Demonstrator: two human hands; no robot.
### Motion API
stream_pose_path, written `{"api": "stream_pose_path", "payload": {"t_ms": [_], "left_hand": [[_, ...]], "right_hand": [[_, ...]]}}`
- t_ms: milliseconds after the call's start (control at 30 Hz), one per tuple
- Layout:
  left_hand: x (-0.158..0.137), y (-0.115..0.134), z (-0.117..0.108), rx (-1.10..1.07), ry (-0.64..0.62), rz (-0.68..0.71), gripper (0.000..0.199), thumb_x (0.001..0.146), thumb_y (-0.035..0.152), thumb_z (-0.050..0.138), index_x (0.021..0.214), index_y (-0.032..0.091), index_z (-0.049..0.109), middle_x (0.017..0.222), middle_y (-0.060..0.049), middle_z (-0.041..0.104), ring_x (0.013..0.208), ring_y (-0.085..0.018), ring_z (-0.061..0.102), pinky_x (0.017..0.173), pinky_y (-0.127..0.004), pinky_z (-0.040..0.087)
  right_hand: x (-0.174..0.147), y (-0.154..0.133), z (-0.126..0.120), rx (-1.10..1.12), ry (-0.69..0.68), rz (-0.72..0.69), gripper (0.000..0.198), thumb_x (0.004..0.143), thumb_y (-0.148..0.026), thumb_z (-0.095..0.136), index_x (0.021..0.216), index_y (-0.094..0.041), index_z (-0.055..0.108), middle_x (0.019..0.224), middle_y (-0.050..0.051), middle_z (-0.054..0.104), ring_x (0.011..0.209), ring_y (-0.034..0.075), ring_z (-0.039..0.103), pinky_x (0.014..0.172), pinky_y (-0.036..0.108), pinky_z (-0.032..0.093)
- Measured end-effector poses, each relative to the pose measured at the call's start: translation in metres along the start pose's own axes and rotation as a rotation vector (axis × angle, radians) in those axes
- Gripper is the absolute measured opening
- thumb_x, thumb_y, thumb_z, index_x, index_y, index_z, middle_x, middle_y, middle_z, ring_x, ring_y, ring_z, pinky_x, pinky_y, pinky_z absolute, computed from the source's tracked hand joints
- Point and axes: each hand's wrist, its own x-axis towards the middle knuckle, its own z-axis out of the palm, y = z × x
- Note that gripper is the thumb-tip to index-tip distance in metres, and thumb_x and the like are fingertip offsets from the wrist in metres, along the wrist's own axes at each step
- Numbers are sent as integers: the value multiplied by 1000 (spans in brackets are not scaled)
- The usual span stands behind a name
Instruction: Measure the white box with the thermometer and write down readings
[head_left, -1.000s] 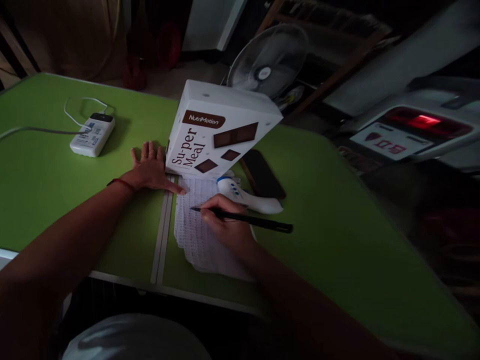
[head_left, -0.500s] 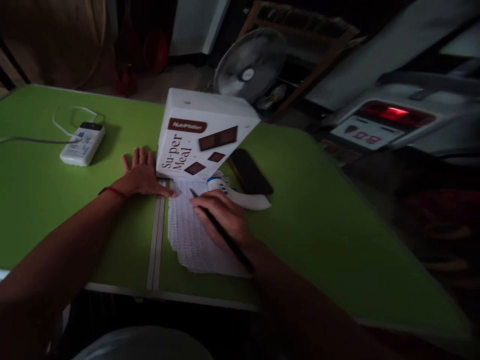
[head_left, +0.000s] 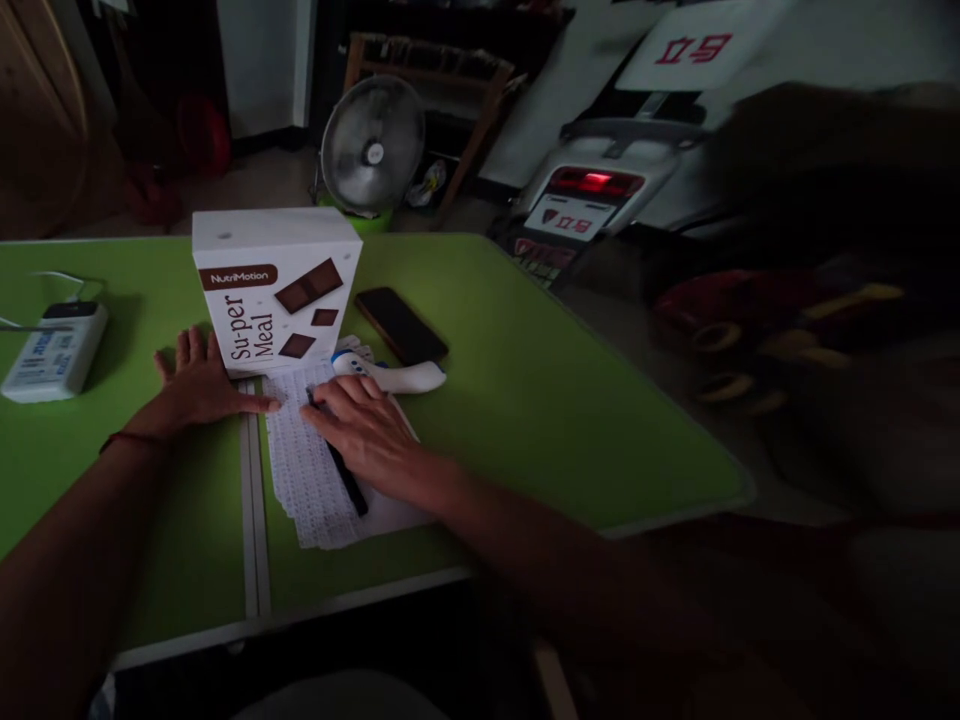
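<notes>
My left hand lies with its fingers spread beside a white NutriMotion box, its thumb on the edge of the written paper. The paper is a stack of sheets covered in small rows of writing. Over the paper, my right hand is closed at the front end of a black pen. The pen slants low across the sheets, its rear end toward me. Just beyond my right hand sits a white and blue handheld thermometer, close to a dark phone.
The green table has a pale seam left of the paper. A white power bank with cables stands at the left. Past the table are a fan and a scooter with a lit red tail light.
The view has turned right. My right hand has rolled over, and the pen has dropped from a raised writing hold to lie low along the paper. My left hand stays by the box.
</notes>
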Motion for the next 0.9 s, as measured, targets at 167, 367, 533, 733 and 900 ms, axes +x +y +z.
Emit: {"api": "stream_pose_path", "payload": {"t_ms": [167, 367, 533, 733, 900], "left_hand": [[1, -1, 1, -23, 7, 20, 176, 55, 110, 72, 184, 15, 0, 190, -26, -6, 175, -52, -13, 139, -75, -1], [1, -5, 3, -47, -2, 28, 178, 51, 111, 71, 185, 13, 4, 190, -27, -5, 175, -53, -14, 138, -80, -1], [2, -6, 4, -52, 24, 27, 178, 52, 108, 74, 184, 13, 2, 190, -27, -6, 176, -52, -13, 138, -80, -2], [-5, -2, 2, -49, -19, 36, 169, 63, 92, 86, 184, 12, 1, 188, -30, -10, 176, -50, -15, 138, -78, -3], [-10, -2, 3, -117, 8, 74, 167, 62, 88, 90, 183, 8, 6, 187, -33, -6, 176, -53, -9, 138, -76, -2]], "right_hand": [[-2, 20, -7, 65, 53, 82, 56, 97, 6, 47, 138, -22, 73, 134, 14, 70, 123, 32, 57, 101, 46, 49], [-12, 57, -15, -32, -119, 267, 48, 92, -2, 58, 137, -11, 70, 133, 23, 70, 117, 38, 62, 95, 49, 50], [-12, 68, -6, -28, -231, 313, 47, 91, 1, 55, 132, -15, 72, 126, 19, 75, 113, 35, 69, 93, 47, 52], [-8, 67, -4, -4, -248, 389, 37, 87, 0, 62, 118, -16, 77, 111, 17, 78, 105, 34, 74, 90, 45, 52], [-22, 78, -5, 80, -25, 389, 44, 74, -9, 72, 116, -22, 77, 110, 13, 79, 99, 34, 74, 83, 44, 55]]}}
